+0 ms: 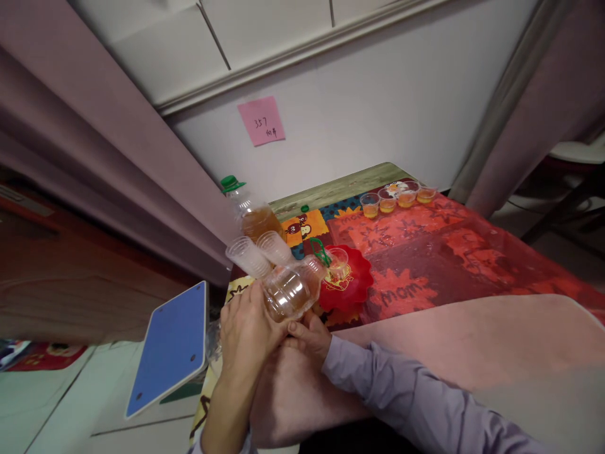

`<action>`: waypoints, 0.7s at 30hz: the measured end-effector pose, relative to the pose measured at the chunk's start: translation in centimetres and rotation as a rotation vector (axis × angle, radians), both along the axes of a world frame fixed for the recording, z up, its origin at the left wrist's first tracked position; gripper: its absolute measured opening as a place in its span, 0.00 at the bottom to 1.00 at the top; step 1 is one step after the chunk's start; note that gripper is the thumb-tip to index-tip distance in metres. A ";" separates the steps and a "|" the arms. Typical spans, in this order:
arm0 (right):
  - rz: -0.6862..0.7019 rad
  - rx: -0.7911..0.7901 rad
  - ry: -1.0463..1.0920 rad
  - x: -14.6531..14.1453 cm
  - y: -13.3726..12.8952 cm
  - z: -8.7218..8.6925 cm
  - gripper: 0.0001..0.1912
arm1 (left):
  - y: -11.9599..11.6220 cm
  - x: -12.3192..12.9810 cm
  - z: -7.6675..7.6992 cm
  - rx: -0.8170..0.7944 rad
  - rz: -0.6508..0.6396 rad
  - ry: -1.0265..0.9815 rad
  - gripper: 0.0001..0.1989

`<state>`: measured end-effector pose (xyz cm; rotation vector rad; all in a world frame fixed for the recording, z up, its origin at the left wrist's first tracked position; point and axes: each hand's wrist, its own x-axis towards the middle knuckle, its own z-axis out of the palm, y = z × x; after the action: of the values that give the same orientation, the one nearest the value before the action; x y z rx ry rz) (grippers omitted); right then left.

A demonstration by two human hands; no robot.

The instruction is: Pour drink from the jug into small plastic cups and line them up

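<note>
Both hands (246, 321) (309, 337) curl, part-closed, around a tilted, ribbed, clear plastic bottle (293, 291).

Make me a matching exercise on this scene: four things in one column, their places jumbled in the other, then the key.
Things:
1. Clear bottle
2. Pink note
3. Green-capped jug
4. Small cups of amber liquid

Places:
A. Just behind the stacked cups
B. In a row, right of the jug
C. Between left hand and right hand
D. On the pale wall

Pairs: 1-C, 2-D, 3-A, 4-B
</note>
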<state>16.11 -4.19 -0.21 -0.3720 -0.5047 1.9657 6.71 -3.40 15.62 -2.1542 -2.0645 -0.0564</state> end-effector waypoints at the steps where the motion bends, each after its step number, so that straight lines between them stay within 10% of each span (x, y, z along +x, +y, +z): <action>1: 0.002 0.002 0.000 0.0 0.0 0.0 0.47 | 0.0 0.0 0.0 0.001 -0.005 -0.005 0.28; 21: 0.017 -0.006 -0.018 0.1 0.1 -0.2 0.47 | -0.2 0.1 0.1 -0.026 0.021 0.006 0.28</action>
<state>16.18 -4.10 -0.36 -0.3905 -0.5150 1.9826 6.78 -3.57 15.68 -2.1445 -2.0956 -0.0207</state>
